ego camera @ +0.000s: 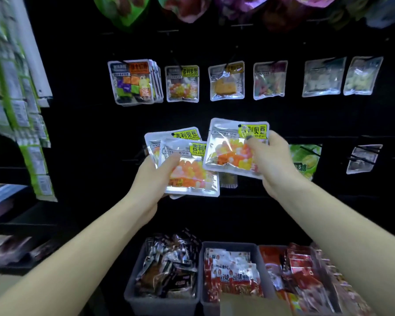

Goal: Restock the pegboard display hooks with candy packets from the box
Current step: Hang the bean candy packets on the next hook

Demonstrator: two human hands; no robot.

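Candy packet (pixel 234 148) upright, label uppermost

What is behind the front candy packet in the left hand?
Behind the front packet in the left hand, a second like packet shows its top edge and yellow label. Its lower part is covered, so further packets cannot be ruled out.

Three jelly-bean packets (pixel 235 148) are in hand (two left, one right); six packet types hang in the middle row (pixel 182 84); three grey bins (pixel 162 302) sit below.
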